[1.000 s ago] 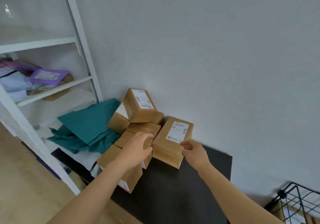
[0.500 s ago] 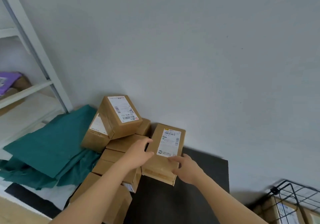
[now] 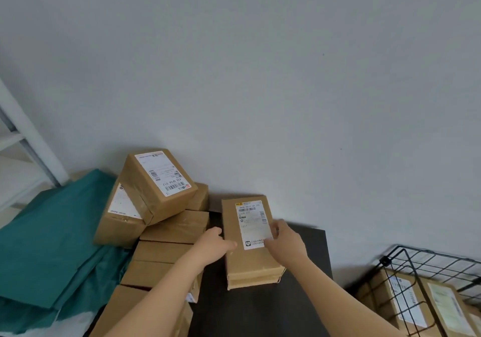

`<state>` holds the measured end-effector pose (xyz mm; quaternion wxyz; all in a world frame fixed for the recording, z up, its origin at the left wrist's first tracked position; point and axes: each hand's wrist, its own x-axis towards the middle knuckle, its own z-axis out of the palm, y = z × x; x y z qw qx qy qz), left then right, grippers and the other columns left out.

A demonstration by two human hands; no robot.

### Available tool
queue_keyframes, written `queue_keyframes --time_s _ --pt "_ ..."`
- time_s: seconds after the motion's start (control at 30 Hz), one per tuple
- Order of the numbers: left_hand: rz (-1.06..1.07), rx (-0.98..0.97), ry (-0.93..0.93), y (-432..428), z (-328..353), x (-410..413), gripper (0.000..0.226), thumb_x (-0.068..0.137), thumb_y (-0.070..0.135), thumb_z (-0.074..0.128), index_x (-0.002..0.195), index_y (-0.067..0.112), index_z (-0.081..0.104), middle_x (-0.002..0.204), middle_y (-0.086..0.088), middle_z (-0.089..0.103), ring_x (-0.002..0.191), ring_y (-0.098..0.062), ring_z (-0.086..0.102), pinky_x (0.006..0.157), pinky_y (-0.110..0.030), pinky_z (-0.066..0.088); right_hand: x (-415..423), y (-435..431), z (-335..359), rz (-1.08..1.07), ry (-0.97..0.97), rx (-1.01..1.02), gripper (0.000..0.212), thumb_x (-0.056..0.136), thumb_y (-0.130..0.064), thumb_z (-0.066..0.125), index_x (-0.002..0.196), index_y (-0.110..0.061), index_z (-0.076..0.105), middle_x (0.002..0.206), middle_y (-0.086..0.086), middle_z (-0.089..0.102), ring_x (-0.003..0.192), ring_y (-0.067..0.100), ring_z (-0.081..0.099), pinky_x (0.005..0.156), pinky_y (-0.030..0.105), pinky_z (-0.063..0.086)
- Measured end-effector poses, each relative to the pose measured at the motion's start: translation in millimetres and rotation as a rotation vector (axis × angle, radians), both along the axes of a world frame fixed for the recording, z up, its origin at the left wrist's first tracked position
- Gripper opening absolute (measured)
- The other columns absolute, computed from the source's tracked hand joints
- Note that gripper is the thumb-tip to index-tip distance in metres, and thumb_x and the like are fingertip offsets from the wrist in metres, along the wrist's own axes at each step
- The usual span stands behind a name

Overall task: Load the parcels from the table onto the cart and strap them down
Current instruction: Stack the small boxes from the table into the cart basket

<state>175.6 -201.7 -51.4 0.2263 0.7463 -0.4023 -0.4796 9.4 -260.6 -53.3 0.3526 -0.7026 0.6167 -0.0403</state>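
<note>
- Grey wall (image 3: 260,76) backs a dark table (image 3: 299,297), whose top lies bare in front of the parcel and to its right, up to the right edge.
- Parcel (image 3: 247,262) lies flat near the far edge, label up, its long axis running from the wall toward the near edge.
- Left hand (image 3: 214,245) grips its left side, thumb on top. Right hand (image 3: 286,243) clasps its right side, fingers over the label.
- Pile (image 3: 171,232) of boxes crowds its left side; cart (image 3: 406,279) stands beyond the right edge.
</note>
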Motion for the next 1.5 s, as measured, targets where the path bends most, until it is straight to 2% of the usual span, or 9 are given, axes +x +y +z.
queue_keyframes --time_s 0.13,0.23,0.3,0.37,0.47,0.57,0.7,0.87,1.5 --pt "0.019 0.083 0.085 8 -6 -8 0.072 0.088 0.026 0.063 0.147 0.011 0.024 0.144 -0.006 0.041 0.122 -0.020 0.047 0.094 -0.031 0.045 -16 10 -7 -0.133 -0.019 0.168 0.059 0.092 -0.025 0.052 0.145 -0.014 0.029 0.137 0.006 0.049 0.116 0.022 0.055 0.085 0.028 0.047" --pt "-0.020 0.156 0.112 16 -7 -12 0.081 0.087 0.026 0.064 0.150 0.014 0.015 0.144 -0.007 0.042 0.118 -0.022 0.053 0.094 -0.034 0.047 -33 17 -16 -0.175 -0.015 0.297 0.044 0.091 -0.029 0.054 0.131 -0.012 0.049 0.116 0.006 0.061 0.090 0.018 0.060 0.072 0.025 0.053" --pt "-0.050 0.184 0.131 21 -7 -15 0.078 0.088 0.024 0.064 0.149 0.017 0.017 0.144 -0.006 0.041 0.121 -0.023 0.050 0.092 -0.036 0.048 -43 25 -18 -0.228 -0.075 0.403 0.041 0.091 -0.032 0.056 0.126 -0.012 0.053 0.112 0.009 0.065 0.076 0.016 0.055 0.061 0.020 0.045" --pt "-0.049 0.191 0.188 24 -4 -21 0.077 0.086 0.023 0.066 0.148 0.019 0.021 0.146 -0.005 0.038 0.128 -0.025 0.043 0.091 -0.037 0.051 -51 31 -21 -0.267 -0.119 0.437 0.043 0.088 -0.035 0.061 0.123 -0.012 0.055 0.115 0.008 0.066 0.084 0.016 0.059 0.072 0.023 0.048" --pt "-0.076 0.163 0.221 26 2 -36 0.081 0.083 0.025 0.070 0.148 0.020 0.022 0.145 -0.004 0.039 0.130 -0.026 0.041 0.097 -0.042 0.048 -57 42 -20 -0.336 -0.155 0.419 0.049 0.083 -0.036 0.068 0.122 -0.009 0.052 0.119 0.003 0.062 0.105 0.021 0.061 0.090 0.033 0.051" --pt "-0.119 0.074 0.203 24 13 -51 0.072 0.085 0.023 0.067 0.145 0.022 0.027 0.144 -0.003 0.041 0.129 -0.024 0.041 0.100 -0.042 0.041 -63 49 -15 -0.453 -0.288 0.393 0.054 0.080 -0.033 0.070 0.124 -0.010 0.049 0.118 0.002 0.062 0.103 0.020 0.062 0.092 0.038 0.053" --pt "-0.204 -0.108 0.211 20 20 -71 0.064 0.086 0.022 0.065 0.141 0.027 0.031 0.137 0.003 0.047 0.109 -0.011 0.044 0.089 -0.032 0.037 -73 59 0 -0.606 -0.398 0.273 0.053 0.081 -0.029 0.068 0.126 -0.011 0.047 0.118 0.004 0.060 0.106 0.021 0.059 0.093 0.038 0.051" --pt "-0.256 -0.294 0.221 22 24 -109 0.067 0.087 0.023 0.063 0.143 0.030 0.025 0.136 0.006 0.044 0.117 -0.014 0.043 0.089 -0.030 0.037 -96 78 12 -0.778 -0.550 0.163 0.047 0.082 -0.026 0.068 0.123 -0.012 0.050 0.114 0.004 0.062 0.104 0.022 0.059 0.096 0.040 0.049" --pt "-0.499 -0.386 0.186 24 39 -324 0.071 0.085 0.031 0.065 0.143 0.029 0.024 0.138 0.003 0.042 0.120 -0.014 0.044 0.091 -0.032 0.047 -307 125 42 -0.960 -0.543 -0.168 0.036 0.088 -0.023 0.060 0.122 -0.015 0.054 0.118 0.005 0.058 0.105 0.021 0.051 0.080 0.033 0.040"
